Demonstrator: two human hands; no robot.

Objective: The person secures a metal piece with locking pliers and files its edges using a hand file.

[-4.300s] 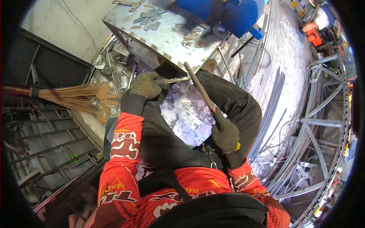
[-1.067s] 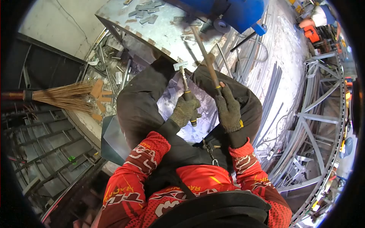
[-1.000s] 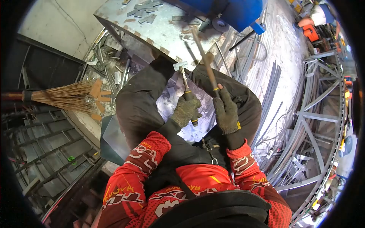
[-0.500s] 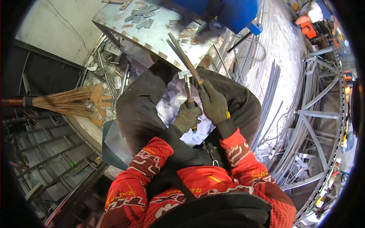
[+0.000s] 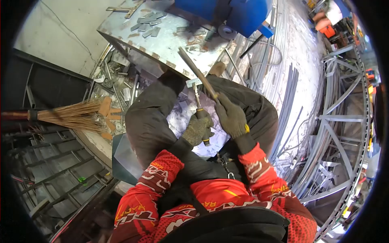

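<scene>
My left hand (image 5: 197, 128), in a dark knitted glove, is closed around the black-and-yellow handles of pliers (image 5: 197, 96). The jaws point away from me and grip a small flat metal piece (image 5: 193, 82). My gloved right hand (image 5: 231, 117) is wrapped round the near end of a long, narrow, brownish-grey file (image 5: 199, 73). It slants away to the upper left and passes close by the right edge of the metal piece; I cannot tell whether they touch. Both hands are between my bent knees.
Ahead stands a metal-topped table (image 5: 121, 28) with several small metal plates (image 5: 148, 22) and a blue machine (image 5: 247, 16). A straw broom (image 5: 69, 113) lies at left. Long metal bars (image 5: 285, 105) and a steel truss (image 5: 340, 118) extend along the right. Another person (image 5: 322, 20) is at the far upper right.
My right hand has drawn the file back towards me. My left hand has shifted slightly, with the pliers still gripping the metal piece.
</scene>
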